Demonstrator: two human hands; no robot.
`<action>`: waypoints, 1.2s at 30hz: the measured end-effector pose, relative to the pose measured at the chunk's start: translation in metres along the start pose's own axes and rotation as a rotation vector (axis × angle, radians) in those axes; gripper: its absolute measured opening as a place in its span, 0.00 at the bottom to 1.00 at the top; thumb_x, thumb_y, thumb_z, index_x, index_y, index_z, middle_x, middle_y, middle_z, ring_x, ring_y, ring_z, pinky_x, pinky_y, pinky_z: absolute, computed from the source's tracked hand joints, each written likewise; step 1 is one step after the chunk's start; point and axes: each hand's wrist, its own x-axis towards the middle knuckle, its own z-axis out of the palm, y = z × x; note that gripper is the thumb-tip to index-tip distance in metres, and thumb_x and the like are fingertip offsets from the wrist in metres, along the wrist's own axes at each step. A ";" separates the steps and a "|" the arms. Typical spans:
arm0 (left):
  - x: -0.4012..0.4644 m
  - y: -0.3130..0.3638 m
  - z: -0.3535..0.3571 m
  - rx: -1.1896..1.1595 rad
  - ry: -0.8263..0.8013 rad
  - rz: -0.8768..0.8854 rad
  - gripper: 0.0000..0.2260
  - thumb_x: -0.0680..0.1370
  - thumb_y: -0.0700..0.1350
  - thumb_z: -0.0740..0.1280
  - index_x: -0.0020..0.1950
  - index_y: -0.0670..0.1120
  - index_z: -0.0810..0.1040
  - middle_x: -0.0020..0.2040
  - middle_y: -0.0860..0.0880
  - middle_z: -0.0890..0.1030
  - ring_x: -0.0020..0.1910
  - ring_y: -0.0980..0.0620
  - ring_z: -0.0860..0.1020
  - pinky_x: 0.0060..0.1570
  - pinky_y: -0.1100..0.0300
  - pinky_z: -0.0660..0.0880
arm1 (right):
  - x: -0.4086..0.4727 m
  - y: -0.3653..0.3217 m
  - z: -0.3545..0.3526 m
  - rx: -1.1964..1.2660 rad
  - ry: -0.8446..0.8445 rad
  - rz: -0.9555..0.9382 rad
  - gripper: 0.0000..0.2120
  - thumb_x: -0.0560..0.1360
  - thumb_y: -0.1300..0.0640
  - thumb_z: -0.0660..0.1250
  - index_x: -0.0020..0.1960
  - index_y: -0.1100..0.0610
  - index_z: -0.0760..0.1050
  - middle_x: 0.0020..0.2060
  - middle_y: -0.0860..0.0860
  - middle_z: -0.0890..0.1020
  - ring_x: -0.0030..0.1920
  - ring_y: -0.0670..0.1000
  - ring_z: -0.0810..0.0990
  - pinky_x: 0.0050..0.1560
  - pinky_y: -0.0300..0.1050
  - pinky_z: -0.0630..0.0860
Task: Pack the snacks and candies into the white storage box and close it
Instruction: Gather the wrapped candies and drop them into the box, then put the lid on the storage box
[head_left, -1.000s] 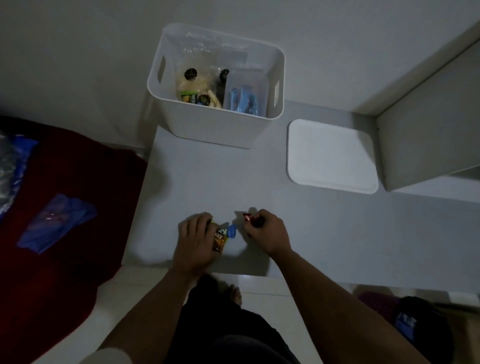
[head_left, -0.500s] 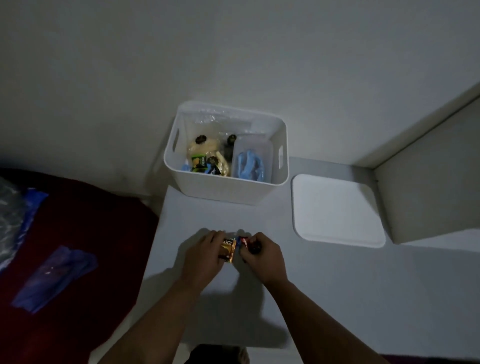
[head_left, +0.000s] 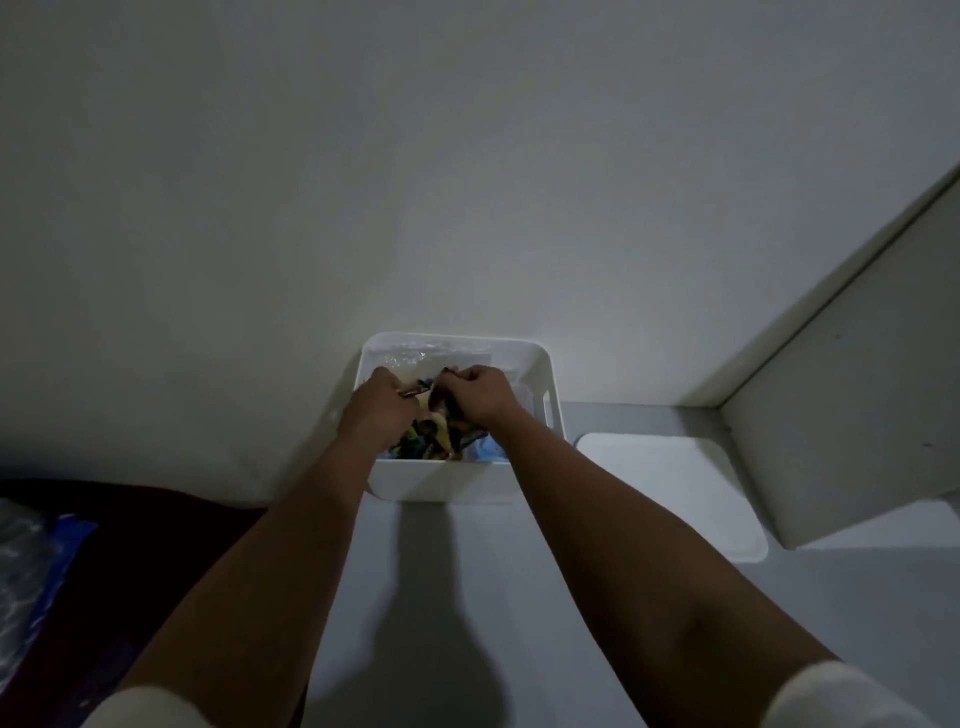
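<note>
The white storage box (head_left: 540, 364) stands open against the wall at the far edge of the grey table (head_left: 467, 597). Both my hands are over its inside. My left hand (head_left: 382, 402) pinches a small orange-brown candy wrapper (head_left: 414, 391). My right hand (head_left: 480, 392) has curled fingers round a small dark candy that is mostly hidden. Below the hands, several colourful snack packets (head_left: 431, 441) lie in the box, with a blue packet (head_left: 488, 451) at the right. The white lid (head_left: 675, 493) lies flat on the table, right of the box.
A white panel (head_left: 857, 389) stands upright at the right, next to the lid. At the left, a dark red cloth (head_left: 130, 530) carries blue and clear plastic bags (head_left: 31, 561). The wall is directly behind the box.
Both hands lifted the candies off the near part of the table and carried them forward over the open box. The camera tilted up toward the wall.
</note>
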 end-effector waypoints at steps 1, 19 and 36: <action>0.004 -0.001 -0.002 -0.065 -0.033 -0.030 0.23 0.74 0.55 0.71 0.65 0.48 0.72 0.59 0.44 0.81 0.55 0.41 0.80 0.55 0.51 0.78 | 0.003 -0.002 0.000 0.036 -0.051 0.026 0.11 0.76 0.52 0.69 0.39 0.57 0.84 0.37 0.57 0.82 0.39 0.55 0.80 0.46 0.53 0.80; -0.065 0.132 0.142 -0.149 -0.091 0.269 0.11 0.77 0.48 0.67 0.59 0.51 0.78 0.60 0.49 0.82 0.58 0.47 0.80 0.59 0.55 0.76 | -0.036 0.139 -0.161 -0.016 0.423 0.086 0.09 0.77 0.58 0.67 0.54 0.57 0.84 0.51 0.53 0.86 0.53 0.53 0.84 0.53 0.43 0.77; -0.083 0.133 0.377 0.074 -0.345 -0.272 0.35 0.74 0.54 0.69 0.78 0.47 0.63 0.74 0.42 0.70 0.71 0.39 0.71 0.71 0.49 0.69 | -0.017 0.373 -0.347 -0.157 0.148 0.573 0.37 0.74 0.48 0.73 0.76 0.61 0.65 0.72 0.60 0.73 0.72 0.61 0.73 0.70 0.51 0.71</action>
